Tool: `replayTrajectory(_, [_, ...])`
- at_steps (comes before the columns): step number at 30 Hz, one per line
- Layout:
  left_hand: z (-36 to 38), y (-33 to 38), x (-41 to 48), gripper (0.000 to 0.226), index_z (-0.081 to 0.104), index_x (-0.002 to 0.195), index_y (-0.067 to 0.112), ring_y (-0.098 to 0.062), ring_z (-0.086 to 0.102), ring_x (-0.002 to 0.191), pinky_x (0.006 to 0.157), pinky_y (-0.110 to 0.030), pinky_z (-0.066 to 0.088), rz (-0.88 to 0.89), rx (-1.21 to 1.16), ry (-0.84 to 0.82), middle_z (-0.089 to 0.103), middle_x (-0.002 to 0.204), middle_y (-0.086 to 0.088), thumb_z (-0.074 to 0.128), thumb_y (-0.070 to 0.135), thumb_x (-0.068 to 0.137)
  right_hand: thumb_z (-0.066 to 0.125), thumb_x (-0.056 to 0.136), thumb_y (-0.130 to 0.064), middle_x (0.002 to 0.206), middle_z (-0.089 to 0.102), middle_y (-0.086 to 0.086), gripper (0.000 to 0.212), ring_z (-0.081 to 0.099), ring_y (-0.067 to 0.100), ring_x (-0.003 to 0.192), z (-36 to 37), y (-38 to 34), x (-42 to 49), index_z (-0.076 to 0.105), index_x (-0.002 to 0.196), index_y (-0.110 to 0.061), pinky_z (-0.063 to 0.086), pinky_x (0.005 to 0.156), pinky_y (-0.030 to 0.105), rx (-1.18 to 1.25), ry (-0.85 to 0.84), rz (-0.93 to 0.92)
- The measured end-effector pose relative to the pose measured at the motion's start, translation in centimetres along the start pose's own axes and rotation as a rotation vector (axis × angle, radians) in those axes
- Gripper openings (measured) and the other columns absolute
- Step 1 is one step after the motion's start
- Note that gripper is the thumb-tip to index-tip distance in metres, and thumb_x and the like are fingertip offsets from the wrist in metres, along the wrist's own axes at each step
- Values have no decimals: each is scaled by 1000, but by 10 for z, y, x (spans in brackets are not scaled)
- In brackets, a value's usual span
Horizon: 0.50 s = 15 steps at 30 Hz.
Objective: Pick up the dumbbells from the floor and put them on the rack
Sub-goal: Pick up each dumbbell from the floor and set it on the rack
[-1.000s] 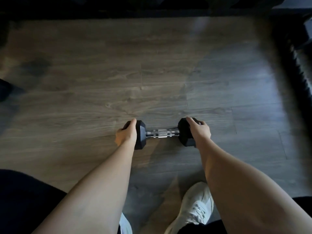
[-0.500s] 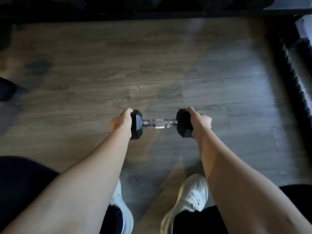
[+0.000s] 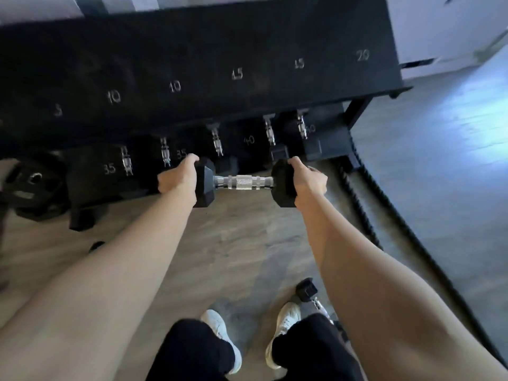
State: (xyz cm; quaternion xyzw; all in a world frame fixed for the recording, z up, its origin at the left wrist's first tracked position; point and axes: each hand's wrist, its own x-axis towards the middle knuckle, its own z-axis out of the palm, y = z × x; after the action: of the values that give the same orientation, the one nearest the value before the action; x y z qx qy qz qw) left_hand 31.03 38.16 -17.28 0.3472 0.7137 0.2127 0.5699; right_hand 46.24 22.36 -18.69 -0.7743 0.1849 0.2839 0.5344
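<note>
Top shelf free, lower tier packed

The rack's (image 3: 192,59) upper shelf lies bare edge to edge; heavy dumbbells (image 3: 115,171) crowd its lower tier, and another dumbbell (image 3: 306,291) lies on the floor (image 3: 233,243) by the right shoe (image 3: 286,323).

Dim, motion-blurred wide-angle frame; bluish daylight glares off the floor (image 3: 453,127) at right.

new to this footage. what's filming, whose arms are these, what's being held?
No robot here: a head-worn camera looks down at a person's bare arms. The left hand and right hand each grip one black end of a dumbbell, holding it level in front of the black rack. Chalked weight numbers mark the rack's top shelf; heavier dumbbells sit on the lower shelf. Another dumbbell lies on the wood floor by the right white shoe.
</note>
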Motion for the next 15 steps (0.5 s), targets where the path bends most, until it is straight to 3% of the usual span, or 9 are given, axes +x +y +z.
replayTrajectory(3, [-13, 96, -49, 68, 57, 124, 9, -24, 55, 85, 66, -32, 44, 105, 23, -47, 61, 116, -3, 79, 44, 70, 77, 62, -47, 108, 70, 7, 50, 66, 22, 87, -6, -84, -59, 75, 104, -20, 56, 77, 32, 100, 23, -23])
replayTrajectory(6, [-16, 173, -74, 68, 57, 126, 8, -23, 54, 82, 71, -32, 44, 197, 23, -87, 61, 120, -6, 80, 42, 72, 79, 65, -44, 109, 67, 6, 51, 65, 22, 85, 0, -142, -92, 73, 106, -16, 59, 78, 34, 215, 35, -46])
replayTrajectory(8, [-16, 211, -79, 72, 55, 130, 7, -20, 52, 69, 65, -33, 42, 243, 33, -135, 60, 117, -7, 80, 43, 72, 80, 63, -45, 109, 67, 5, 51, 66, 24, 91, 9, -167, -103, 72, 104, -16, 61, 84, 41, 268, 30, -55])
replayTrajectory(10, [-8, 244, -73, 75, 54, 131, 7, -22, 52, 69, 56, -33, 41, 283, 39, -184, 60, 118, -7, 80, 44, 71, 79, 64, -46, 110, 66, 5, 53, 65, 25, 93, 22, -189, -104, 71, 107, -18, 60, 86, 44, 312, 27, -51])
replayTrajectory(13, [13, 281, -54, 75, 54, 129, 7, -26, 56, 82, 51, -32, 40, 333, 72, -197, 60, 122, -9, 81, 44, 70, 78, 69, -44, 101, 64, 4, 35, 63, 23, 86, 47, -213, -90, 64, 89, -19, 59, 87, 45, 369, 33, -24])
replayTrajectory(15, [35, 301, -35, 73, 54, 128, 7, -26, 56, 88, 60, -34, 45, 347, 104, -188, 60, 120, -10, 81, 42, 71, 76, 69, -45, 97, 63, 4, 33, 62, 24, 85, 66, -227, -70, 56, 78, -20, 58, 87, 46, 379, 35, 4])
